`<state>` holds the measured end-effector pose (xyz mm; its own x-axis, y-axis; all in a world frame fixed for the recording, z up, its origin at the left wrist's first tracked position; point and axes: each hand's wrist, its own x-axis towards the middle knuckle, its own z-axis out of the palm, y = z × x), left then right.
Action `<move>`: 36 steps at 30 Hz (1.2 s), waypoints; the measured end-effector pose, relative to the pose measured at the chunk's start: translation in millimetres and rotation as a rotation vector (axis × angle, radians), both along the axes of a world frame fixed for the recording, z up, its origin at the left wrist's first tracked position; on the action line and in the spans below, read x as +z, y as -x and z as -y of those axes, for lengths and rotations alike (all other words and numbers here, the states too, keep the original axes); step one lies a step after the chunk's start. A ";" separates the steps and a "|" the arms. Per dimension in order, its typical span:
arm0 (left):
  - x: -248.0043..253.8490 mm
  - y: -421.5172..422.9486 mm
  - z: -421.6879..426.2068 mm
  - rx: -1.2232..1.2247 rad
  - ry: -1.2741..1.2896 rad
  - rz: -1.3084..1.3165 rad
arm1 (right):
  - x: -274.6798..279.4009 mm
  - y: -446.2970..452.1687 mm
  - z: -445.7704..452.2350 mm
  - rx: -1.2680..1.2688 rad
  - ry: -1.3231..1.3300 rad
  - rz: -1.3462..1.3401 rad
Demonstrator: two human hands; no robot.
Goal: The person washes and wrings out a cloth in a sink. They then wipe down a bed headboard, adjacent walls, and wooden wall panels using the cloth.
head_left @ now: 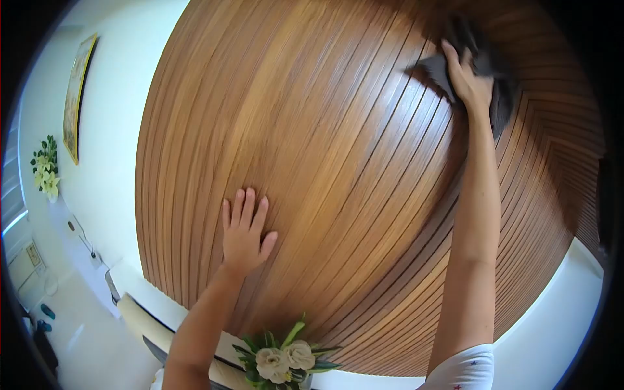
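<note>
A wall panel of narrow brown wooden slats (312,149) fills most of the head view. My left hand (244,237) lies flat on the slats at the lower left, fingers spread and holding nothing. Up at the right, my right hand (471,84) presses a dark grey cloth (439,71) against the wood. The cloth bunches around the fingers and is partly blurred, and its corner hangs out to the left of the hand.
White artificial flowers (283,361) with green leaves stand below, between my arms. A gold-edged picture (79,97) hangs on the white wall (120,117) at the left. Beneath it, another flower arrangement (47,169) sits on a white shelf (78,244). Slippers (47,312) lie on the floor.
</note>
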<state>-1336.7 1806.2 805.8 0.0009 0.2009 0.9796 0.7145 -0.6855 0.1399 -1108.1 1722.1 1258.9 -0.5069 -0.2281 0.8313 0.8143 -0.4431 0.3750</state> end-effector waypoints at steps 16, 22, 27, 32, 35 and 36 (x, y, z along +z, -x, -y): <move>7.8 -0.1 71.0 -0.190 0.037 0.789 | -382.6 107.6 -14.4 0.396 1.399 0.254; 22.2 -26.1 106.1 -0.212 0.267 0.579 | -335.0 105.2 -10.5 0.870 2.043 0.026; 66.1 -50.4 117.8 -0.018 0.262 1.027 | -273.4 82.8 43.4 0.753 1.655 0.093; 69.0 -67.2 156.0 -0.615 0.099 0.947 | -252.0 61.0 91.9 0.876 1.344 0.287; 84.7 -90.3 194.1 -0.961 0.376 1.301 | -266.0 55.5 108.5 0.849 1.125 0.451; 85.3 -90.2 196.2 -1.152 0.273 1.306 | -269.7 55.3 122.0 0.821 1.147 0.486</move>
